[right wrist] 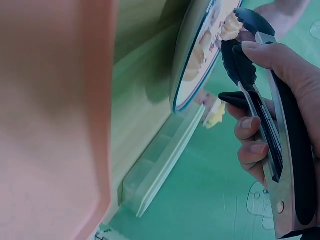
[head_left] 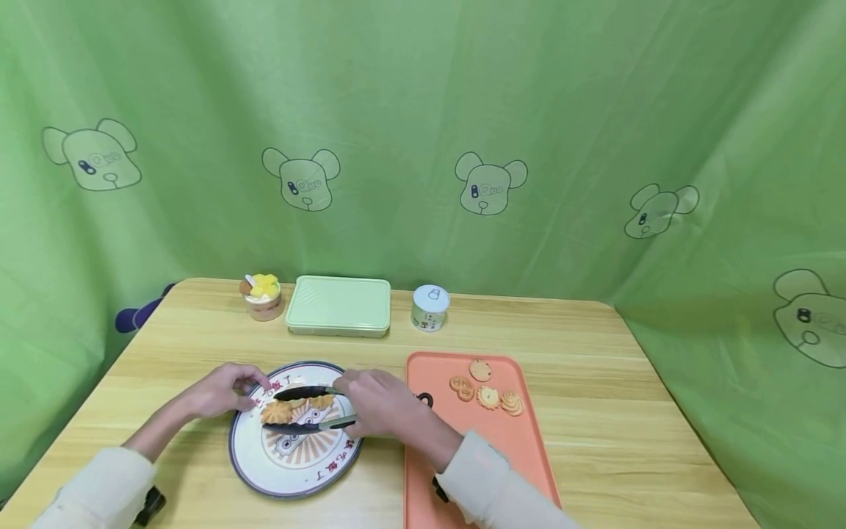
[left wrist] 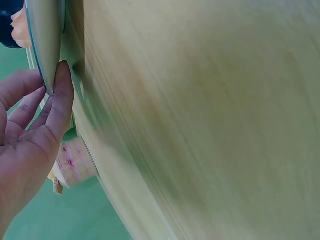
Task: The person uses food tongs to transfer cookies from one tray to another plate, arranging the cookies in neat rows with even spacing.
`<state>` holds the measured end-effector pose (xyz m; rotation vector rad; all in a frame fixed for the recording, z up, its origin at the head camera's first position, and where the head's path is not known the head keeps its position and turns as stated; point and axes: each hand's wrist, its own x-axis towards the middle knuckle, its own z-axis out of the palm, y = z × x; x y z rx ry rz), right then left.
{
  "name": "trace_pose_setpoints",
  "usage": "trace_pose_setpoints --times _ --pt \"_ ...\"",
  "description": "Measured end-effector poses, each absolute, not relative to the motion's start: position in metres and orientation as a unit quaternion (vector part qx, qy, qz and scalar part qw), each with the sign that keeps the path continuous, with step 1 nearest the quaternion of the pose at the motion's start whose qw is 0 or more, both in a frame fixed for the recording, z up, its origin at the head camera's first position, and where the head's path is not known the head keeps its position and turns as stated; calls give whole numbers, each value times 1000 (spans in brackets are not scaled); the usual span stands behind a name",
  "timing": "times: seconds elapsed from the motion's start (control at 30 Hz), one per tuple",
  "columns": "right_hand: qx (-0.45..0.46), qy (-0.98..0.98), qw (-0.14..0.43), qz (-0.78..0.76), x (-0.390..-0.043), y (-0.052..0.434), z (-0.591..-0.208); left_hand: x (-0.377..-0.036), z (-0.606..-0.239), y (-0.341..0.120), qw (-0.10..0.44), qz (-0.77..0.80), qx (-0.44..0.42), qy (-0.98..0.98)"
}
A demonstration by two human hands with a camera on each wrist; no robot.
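Note:
My left hand (head_left: 225, 389) pinches the left rim of a round white plate (head_left: 254, 461), thumb and fingers on either side of the edge in the left wrist view (left wrist: 47, 55). With my right hand (head_left: 382, 405) I grip black-and-steel tongs (right wrist: 287, 150) reaching over the plate from the right. At the tongs' tips, between their black ends, is a ridged golden cookie (head_left: 276, 412). Other cookies (head_left: 322, 402) show on the plate behind it, partly hidden by the upper arm of the tongs.
A coral tray (head_left: 485, 448) right of the plate bears several cookies (head_left: 488, 398) toward its far end. Along the table's back stand a dessert cup (head_left: 265, 307) with yellow topping, a pale green lidded box (head_left: 340, 304) and a small can (head_left: 429, 312). A green curtain (head_left: 396, 242) hangs behind.

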<state>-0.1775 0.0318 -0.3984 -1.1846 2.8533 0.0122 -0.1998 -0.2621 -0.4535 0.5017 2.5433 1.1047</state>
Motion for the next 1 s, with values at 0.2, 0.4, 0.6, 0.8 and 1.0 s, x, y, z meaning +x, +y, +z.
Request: trace_pose_setpoints --times 0.2,0.4,0.6,0.8,1.0 --pt "-392 919 23 33 -175 21 -403 -199 -454 -263 160 386 164 893" --pt "-395 917 16 53 -174 16 -408 -199 -453 -262 159 388 165 893" --pt "-393 918 16 54 -174 16 -408 -199 -453 -262 161 390 164 892" --pt "-380 924 32 31 -174 24 -402 -199 -453 -261 164 390 161 892" --pt "-378 926 17 4 -175 42 -398 -198 -452 -260 164 385 155 895"
